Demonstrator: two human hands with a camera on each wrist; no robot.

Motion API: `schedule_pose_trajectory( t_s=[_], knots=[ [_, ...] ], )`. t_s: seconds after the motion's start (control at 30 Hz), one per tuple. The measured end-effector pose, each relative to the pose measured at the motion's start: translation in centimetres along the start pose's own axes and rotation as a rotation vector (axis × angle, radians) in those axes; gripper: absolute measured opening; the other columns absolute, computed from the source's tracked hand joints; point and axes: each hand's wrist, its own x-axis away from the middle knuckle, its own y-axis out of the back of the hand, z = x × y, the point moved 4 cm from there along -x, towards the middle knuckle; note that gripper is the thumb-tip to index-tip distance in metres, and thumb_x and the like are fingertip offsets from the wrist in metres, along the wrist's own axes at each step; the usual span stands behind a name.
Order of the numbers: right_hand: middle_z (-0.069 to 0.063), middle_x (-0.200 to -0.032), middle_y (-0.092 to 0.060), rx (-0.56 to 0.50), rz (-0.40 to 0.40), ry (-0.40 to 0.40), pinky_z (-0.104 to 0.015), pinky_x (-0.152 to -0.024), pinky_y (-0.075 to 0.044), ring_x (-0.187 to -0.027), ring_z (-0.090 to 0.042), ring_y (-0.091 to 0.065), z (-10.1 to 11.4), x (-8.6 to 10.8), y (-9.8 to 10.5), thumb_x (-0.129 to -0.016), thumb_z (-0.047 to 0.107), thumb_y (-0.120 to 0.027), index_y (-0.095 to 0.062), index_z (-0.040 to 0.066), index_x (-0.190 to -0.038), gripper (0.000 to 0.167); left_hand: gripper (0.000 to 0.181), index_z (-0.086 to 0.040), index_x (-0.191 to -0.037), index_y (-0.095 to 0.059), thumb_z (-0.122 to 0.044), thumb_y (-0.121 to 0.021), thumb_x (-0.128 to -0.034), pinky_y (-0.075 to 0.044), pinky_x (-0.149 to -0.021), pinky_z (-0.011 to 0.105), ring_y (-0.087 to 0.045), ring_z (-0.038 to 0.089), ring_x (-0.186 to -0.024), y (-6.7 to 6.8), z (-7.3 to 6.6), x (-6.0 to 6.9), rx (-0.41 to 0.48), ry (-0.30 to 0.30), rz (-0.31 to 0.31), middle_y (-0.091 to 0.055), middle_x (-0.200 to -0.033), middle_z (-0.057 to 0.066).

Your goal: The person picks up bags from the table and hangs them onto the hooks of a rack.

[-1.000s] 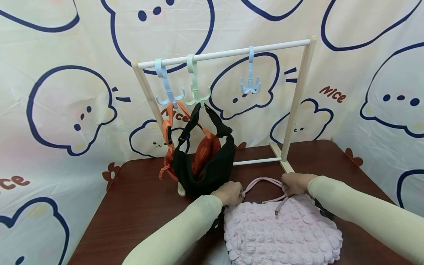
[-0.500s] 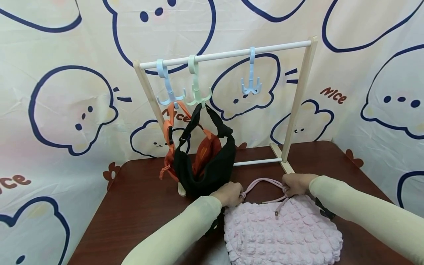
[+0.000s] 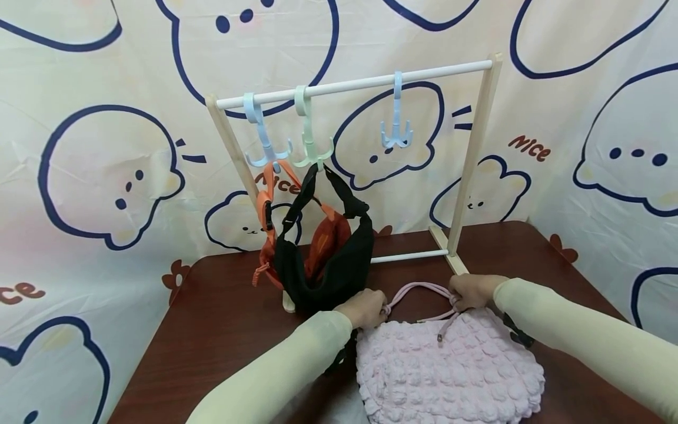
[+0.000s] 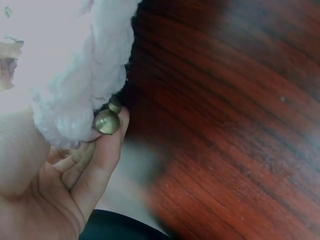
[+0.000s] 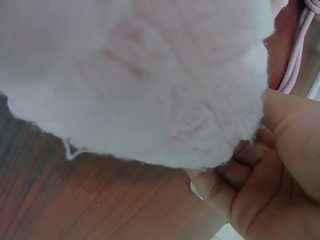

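Note:
A pale pink puffy-textured handbag [image 3: 450, 374] lies near the front of the dark wooden table, with its pink cord strap [image 3: 426, 286] looped above its top edge. My left hand [image 3: 365, 309] grips the bag's upper left corner, where the strap meets it. In the left wrist view, curled fingers hold the pale fabric beside a round brass-coloured fitting [image 4: 107, 122]. At the upper right corner, my right hand [image 3: 473, 292] holds the bag near the strap's other end. The right wrist view shows those fingers bent behind the fabric edge [image 5: 240, 125].
Behind the bag stands a wooden rack with a white rail [image 3: 349, 86]. Blue hooks [image 3: 396, 132] and a green hook [image 3: 312, 141] hang on it. A black bag [image 3: 339, 271] and an orange bag [image 3: 267, 256] hang at its left, close to my left hand.

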Motion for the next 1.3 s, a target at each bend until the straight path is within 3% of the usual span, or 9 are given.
schedule_pose_trajectory(
  t_s=[0.17,0.3,0.53,0.83,1.1,1.3],
  knots=[
    [0.008,-0.068,-0.037,-0.026,-0.001,0.007,-0.022,-0.056,-0.032,-0.061,-0.008,-0.038,-0.3,-0.2,-0.3,-0.090,0.008,-0.067,-0.052,0.012,-0.074,0.023,0.034,-0.018,-0.068,-0.047,-0.015,-0.060,-0.0994,-0.034,-0.050,0.022,-0.040,0.010,-0.051,-0.1,0.0,0.0,-0.015,-0.017,-0.010,-0.034,-0.060,-0.005],
    [0.007,-0.070,-0.041,-0.041,-0.003,0.008,-0.023,-0.057,-0.034,-0.062,-0.008,-0.041,-0.6,-0.3,-0.5,-0.092,0.010,-0.068,-0.056,0.010,-0.077,0.019,0.039,-0.018,-0.066,-0.041,-0.015,-0.060,-0.1001,-0.032,-0.050,0.021,-0.037,0.009,-0.051,-0.1,0.0,0.2,-0.007,-0.037,-0.031,-0.031,-0.059,-0.005],
    [0.005,-0.075,-0.047,-0.055,-0.012,0.011,-0.025,-0.062,-0.038,-0.069,-0.010,-0.046,-1.2,-0.4,-0.6,-0.091,0.014,-0.070,-0.059,0.009,-0.083,0.015,0.035,-0.017,-0.068,-0.045,-0.015,-0.060,-0.0997,-0.033,-0.053,0.021,-0.038,0.009,-0.053,0.1,0.2,0.6,0.018,-0.082,-0.075,-0.034,-0.061,-0.005],
    [0.005,-0.078,-0.049,-0.149,0.026,0.017,-0.026,-0.065,-0.039,-0.071,-0.010,-0.048,-1.5,-0.1,-0.6,-0.092,0.014,-0.068,-0.057,0.010,-0.083,0.015,0.032,-0.017,-0.071,-0.047,-0.015,-0.060,-0.0999,-0.034,-0.056,0.021,-0.039,0.008,-0.056,-0.2,0.5,0.5,0.027,-0.089,-0.088,-0.034,-0.062,-0.006],
    [0.007,-0.074,-0.047,-0.198,-0.013,0.074,-0.024,-0.063,-0.038,-0.067,-0.007,-0.045,-1.7,0.4,-0.5,-0.094,0.013,-0.066,-0.055,0.011,-0.081,0.017,0.023,-0.016,-0.079,-0.057,-0.020,-0.062,-0.1006,-0.036,-0.056,0.020,-0.043,0.007,-0.055,-0.3,0.8,0.8,0.078,-0.105,-0.105,-0.042,-0.062,-0.006],
    [0.006,-0.075,-0.047,-0.215,-0.057,0.100,-0.024,-0.062,-0.039,-0.067,-0.008,-0.046,-1.6,0.8,-0.2,-0.095,0.013,-0.066,-0.058,0.009,-0.085,0.013,0.025,-0.016,-0.078,-0.055,-0.020,-0.059,-0.1018,-0.036,-0.053,0.020,-0.044,0.006,-0.053,-0.1,0.8,1.1,0.125,-0.104,-0.112,-0.044,-0.062,-0.006]
  ],
)
